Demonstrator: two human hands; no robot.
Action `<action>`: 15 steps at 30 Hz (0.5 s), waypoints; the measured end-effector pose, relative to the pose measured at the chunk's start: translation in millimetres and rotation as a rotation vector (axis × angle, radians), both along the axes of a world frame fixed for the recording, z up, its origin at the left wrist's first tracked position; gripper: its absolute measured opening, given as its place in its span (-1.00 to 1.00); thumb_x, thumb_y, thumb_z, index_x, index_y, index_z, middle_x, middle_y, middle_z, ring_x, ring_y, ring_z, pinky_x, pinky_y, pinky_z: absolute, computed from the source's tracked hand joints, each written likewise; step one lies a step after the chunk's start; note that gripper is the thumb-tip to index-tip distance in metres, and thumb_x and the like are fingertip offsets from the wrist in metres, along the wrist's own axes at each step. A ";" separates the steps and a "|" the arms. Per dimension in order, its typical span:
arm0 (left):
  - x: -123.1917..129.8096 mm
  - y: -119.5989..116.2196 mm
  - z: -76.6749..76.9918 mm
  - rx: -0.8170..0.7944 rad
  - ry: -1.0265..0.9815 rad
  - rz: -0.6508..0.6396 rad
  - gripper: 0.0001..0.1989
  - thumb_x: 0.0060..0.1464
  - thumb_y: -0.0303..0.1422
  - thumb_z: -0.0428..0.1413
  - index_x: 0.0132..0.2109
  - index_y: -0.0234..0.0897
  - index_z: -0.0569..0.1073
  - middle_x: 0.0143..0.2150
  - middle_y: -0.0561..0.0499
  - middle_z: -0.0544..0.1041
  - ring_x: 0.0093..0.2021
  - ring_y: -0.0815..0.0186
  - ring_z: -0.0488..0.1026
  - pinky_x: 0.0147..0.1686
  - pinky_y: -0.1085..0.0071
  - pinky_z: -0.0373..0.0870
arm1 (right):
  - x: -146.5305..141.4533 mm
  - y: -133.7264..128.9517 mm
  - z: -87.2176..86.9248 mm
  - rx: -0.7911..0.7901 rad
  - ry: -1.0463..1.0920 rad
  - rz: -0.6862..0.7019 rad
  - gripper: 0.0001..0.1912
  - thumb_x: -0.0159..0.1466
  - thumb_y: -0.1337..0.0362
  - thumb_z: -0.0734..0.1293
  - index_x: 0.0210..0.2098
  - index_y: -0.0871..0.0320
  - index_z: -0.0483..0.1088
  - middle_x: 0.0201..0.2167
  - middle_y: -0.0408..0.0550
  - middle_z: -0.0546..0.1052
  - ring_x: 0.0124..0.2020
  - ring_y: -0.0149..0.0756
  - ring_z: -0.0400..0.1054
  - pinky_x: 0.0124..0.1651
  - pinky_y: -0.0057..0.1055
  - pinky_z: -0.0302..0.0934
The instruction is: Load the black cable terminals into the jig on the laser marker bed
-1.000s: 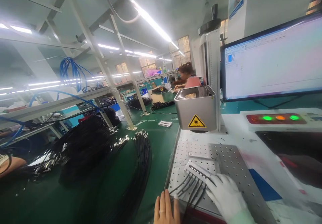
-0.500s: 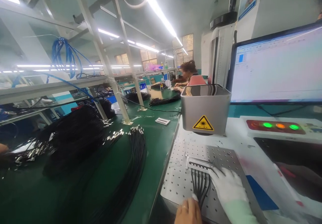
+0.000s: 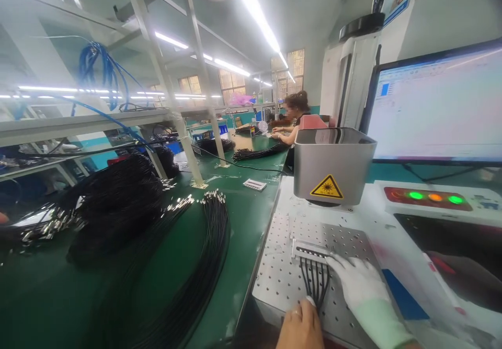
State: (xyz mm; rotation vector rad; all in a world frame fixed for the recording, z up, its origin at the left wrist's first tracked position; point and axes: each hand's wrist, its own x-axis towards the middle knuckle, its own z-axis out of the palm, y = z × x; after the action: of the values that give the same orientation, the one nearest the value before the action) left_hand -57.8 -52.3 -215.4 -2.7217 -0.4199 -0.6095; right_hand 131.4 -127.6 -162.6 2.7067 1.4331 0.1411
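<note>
Several black cables (image 3: pixel 315 278) run up into a slotted metal holder (image 3: pixel 309 251) on the perforated metal plate (image 3: pixel 274 265). My left hand (image 3: pixel 301 324), bare with a ring, is closed round the cables below the holder. My right hand (image 3: pixel 358 281), in a white glove, lies over the plate with its fingers spread and its fingertips at the holder's right end. The grey machine head (image 3: pixel 334 169) with a yellow warning label hangs above and behind the holder.
Bundles of black cables (image 3: pixel 215 234) lie on the green table (image 3: pixel 245 223) at the left, near a second slotted holder (image 3: pixel 254 184). A monitor (image 3: pixel 439 108) and lit buttons (image 3: pixel 435 197) are at the right. A person (image 3: pixel 294 116) sits farther back.
The camera view has shifted slightly, so the machine head appears farther right. Both hands keep their places at the cables and the holder.
</note>
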 end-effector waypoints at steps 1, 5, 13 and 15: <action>0.7 0.7 0.5 -0.007 0.006 0.000 -0.69 0.15 -0.55 0.00 0.03 -0.44 0.43 -0.22 -0.12 0.45 -0.35 0.34 0.34 -0.40 0.44 0.33 | 0.8 0.7 2.5 -0.014 0.003 0.010 -0.27 0.16 0.60 0.02 0.19 -0.08 0.31 0.20 -0.21 0.32 0.07 -0.03 0.26 0.09 -0.05 0.15; -0.8 2.4 18.1 -0.017 0.086 -0.037 -0.75 0.15 -0.49 0.01 -0.04 -0.43 0.47 -0.24 -0.09 0.45 -0.39 0.37 0.32 -0.45 0.46 0.31 | -2.4 -1.1 15.9 -0.059 -0.003 0.002 -0.21 0.10 0.65 0.05 0.20 -0.14 0.29 0.19 -0.21 0.34 0.07 -0.07 0.26 0.06 -0.12 0.17; -16.4 -11.7 86.7 0.084 0.511 -0.181 -0.59 -0.03 -0.25 0.21 -0.11 -0.52 0.49 -0.23 -0.17 0.38 -0.17 0.21 0.30 -0.36 0.44 0.31 | -7.5 -15.8 17.9 0.093 -0.080 0.080 -0.32 0.20 0.62 0.04 0.17 -0.06 0.33 0.12 -0.13 0.41 -0.03 -0.14 0.29 -0.03 -0.22 0.19; -16.5 -12.1 87.3 0.082 0.514 -0.180 -0.63 -0.01 -0.25 0.21 -0.14 -0.49 0.51 -0.27 -0.14 0.37 -0.20 0.23 0.30 -0.39 0.45 0.30 | -6.6 -18.0 10.5 0.137 -0.072 0.066 -0.33 0.21 0.61 0.04 0.17 -0.02 0.34 0.13 -0.13 0.41 -0.01 -0.17 0.29 -0.03 -0.27 0.21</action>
State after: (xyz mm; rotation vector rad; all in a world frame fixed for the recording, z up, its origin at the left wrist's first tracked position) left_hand -74.3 -64.5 -128.1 -2.7169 -0.0215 0.0448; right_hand 124.8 -145.5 -152.1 2.7296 1.5468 0.3496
